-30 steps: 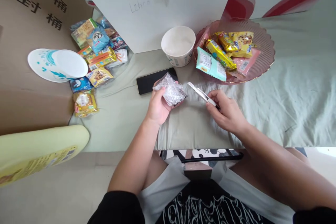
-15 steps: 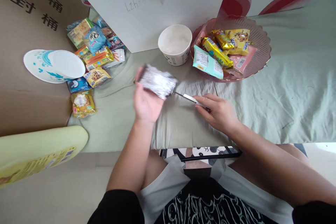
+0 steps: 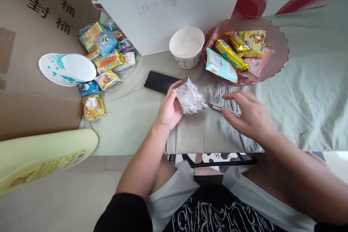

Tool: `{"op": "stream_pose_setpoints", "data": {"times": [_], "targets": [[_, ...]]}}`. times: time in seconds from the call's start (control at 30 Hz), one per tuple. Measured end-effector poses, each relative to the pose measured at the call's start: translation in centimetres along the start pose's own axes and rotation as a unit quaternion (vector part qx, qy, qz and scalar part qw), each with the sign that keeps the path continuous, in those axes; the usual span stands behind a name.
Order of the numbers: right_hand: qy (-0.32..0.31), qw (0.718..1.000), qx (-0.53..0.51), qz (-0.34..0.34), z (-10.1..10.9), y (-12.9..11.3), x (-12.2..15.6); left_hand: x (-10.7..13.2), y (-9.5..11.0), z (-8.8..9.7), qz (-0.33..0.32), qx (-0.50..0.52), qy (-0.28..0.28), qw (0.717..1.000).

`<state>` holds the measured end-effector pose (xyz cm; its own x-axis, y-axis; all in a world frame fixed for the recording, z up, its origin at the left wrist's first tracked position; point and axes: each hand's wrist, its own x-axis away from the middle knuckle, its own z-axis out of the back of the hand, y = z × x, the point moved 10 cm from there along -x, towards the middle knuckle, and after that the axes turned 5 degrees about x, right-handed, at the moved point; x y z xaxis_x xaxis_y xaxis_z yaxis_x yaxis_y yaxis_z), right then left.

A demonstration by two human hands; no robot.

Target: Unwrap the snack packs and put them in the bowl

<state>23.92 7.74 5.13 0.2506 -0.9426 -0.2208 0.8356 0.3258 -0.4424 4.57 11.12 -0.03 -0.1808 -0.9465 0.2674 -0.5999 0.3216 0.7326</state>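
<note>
A small block wrapped in shiny clear film (image 3: 189, 98) is in my left hand (image 3: 171, 111), thumb on its left side and fingers beneath. My right hand (image 3: 248, 114) is open, thumb and index finger spread apart. Under it a slim knife with a pale handle (image 3: 216, 107) lies on the green cloth, its tip close to the block's right edge. Part of that handle is hidden by my thumb. Behind my left hand a black phone (image 3: 160, 81) lies flat on the cloth.
A white paper bowl (image 3: 187, 49) stands near a pink glass bowl (image 3: 280, 49) of snack packets. Leftward are piled snack packets (image 3: 106, 59) and tilted paper bowls (image 3: 67, 69). A yellow bottle (image 3: 54, 152) juts in at lower left; boxes (image 3: 168, 11) stand behind.
My left hand has brought the wrapped block right and lower, uncovering the phone. My right hand has let go of the knife, which now lies on the cloth. The view has shifted slightly.
</note>
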Motion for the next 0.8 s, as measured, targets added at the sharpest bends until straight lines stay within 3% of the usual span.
{"op": "stream_pose_setpoints", "data": {"times": [0.1, 0.17, 0.27, 0.33, 0.43, 0.5, 0.57, 0.6, 0.67, 0.73, 0.8], "targets": [[-0.037, 0.989, -0.137, 0.028, -2.0, -1.6, -0.3, 0.8, -2.2, -1.2, 0.049, -0.007, -0.02, 0.999], [-0.035, 0.985, -0.166, 0.018, -2.5, -1.5, -0.6, 1.2, -3.1, -1.6, 0.067, -0.02, -0.036, 0.997], [0.021, 0.987, -0.157, 0.012, -1.6, -0.9, -0.8, 1.2, -2.7, -1.4, 0.044, -0.06, -0.064, 0.995], [0.074, 0.986, -0.139, 0.048, -0.4, -1.5, -0.8, 1.0, -1.9, -1.2, 0.004, -0.123, -0.085, 0.989], [0.146, 0.977, -0.127, 0.092, 1.4, -2.7, -0.3, 1.1, -0.7, -1.9, -0.079, -0.264, -0.127, 0.953], [0.167, 0.972, -0.151, 0.061, 2.0, -2.3, -0.1, 1.5, -0.5, -3.5, -0.127, -0.331, -0.186, 0.916], [0.147, 0.969, -0.197, -0.004, 1.5, -1.3, -0.1, 2.1, -0.8, -4.8, -0.153, -0.361, -0.235, 0.889], [0.133, 0.966, -0.219, -0.033, 1.2, -0.8, 0.0, 2.2, -0.9, -5.0, -0.157, -0.37, -0.233, 0.886], [0.125, 0.958, -0.253, -0.057, 0.9, -0.3, 0.0, 1.7, -0.7, -4.1, -0.153, -0.377, -0.166, 0.898], [0.128, 0.959, -0.251, -0.029, 1.0, -0.8, -0.1, 1.2, -0.2, -2.1, -0.144, -0.356, -0.064, 0.921], [0.089, 0.972, -0.217, 0.03, 0.4, -2.1, -0.6, 0.9, 0.2, -0.1, -0.143, -0.294, 0.013, 0.945]]}}
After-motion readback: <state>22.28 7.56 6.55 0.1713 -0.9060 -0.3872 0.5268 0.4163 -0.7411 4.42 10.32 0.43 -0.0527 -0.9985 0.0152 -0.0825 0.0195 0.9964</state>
